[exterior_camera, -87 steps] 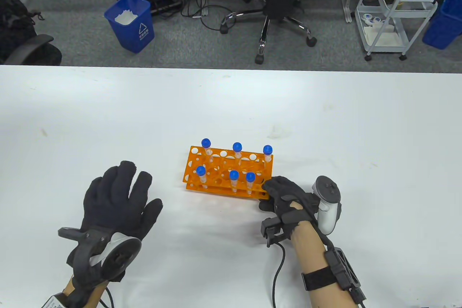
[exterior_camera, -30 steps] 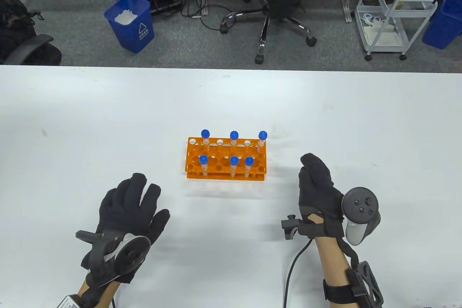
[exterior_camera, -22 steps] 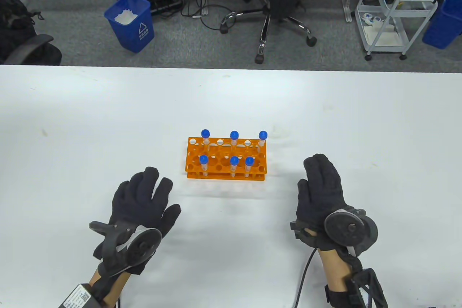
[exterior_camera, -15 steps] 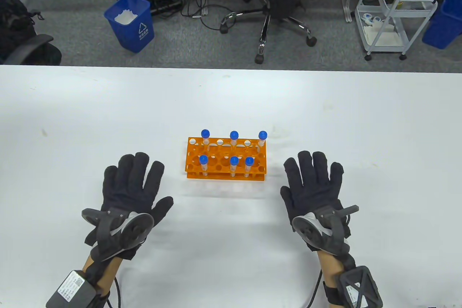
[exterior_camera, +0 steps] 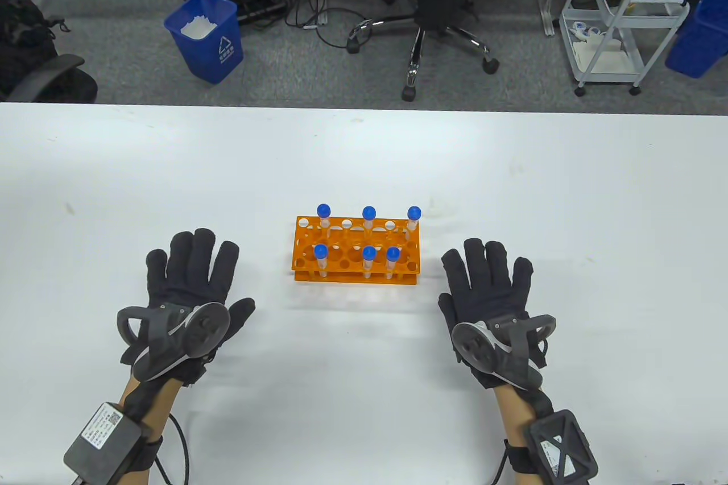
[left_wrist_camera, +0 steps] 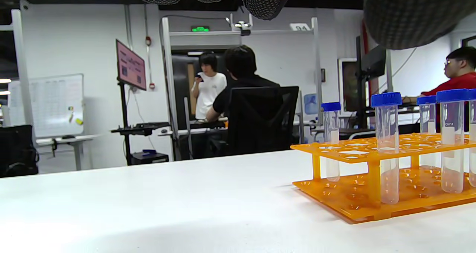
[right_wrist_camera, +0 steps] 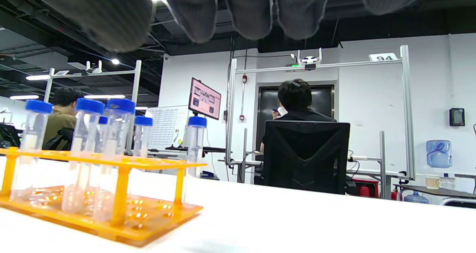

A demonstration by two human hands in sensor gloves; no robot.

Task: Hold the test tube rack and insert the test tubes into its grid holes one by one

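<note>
An orange test tube rack [exterior_camera: 357, 273] stands on the white table [exterior_camera: 364, 155], with several clear tubes with blue caps [exterior_camera: 369, 212] upright in its holes. My left hand [exterior_camera: 190, 272] lies flat and open, palm down, to the rack's left. My right hand [exterior_camera: 489, 277] lies flat and open to its right. Neither hand touches the rack or holds anything. The left wrist view shows the rack [left_wrist_camera: 375, 149] and tubes [left_wrist_camera: 386, 145] at the right. The right wrist view shows the rack [right_wrist_camera: 111, 163] and tubes [right_wrist_camera: 196, 149] at the left.
Beyond the table's far edge are a blue bin [exterior_camera: 205, 36], an office chair [exterior_camera: 432, 1], a white cart [exterior_camera: 620, 19] and cables on the floor. Bare table surface lies all around the rack.
My right hand let go of the rack's right end, drew back and turned palm down with fingers spread. The rack now stands square, a little farther back. My left hand shifted slightly and stays flat.
</note>
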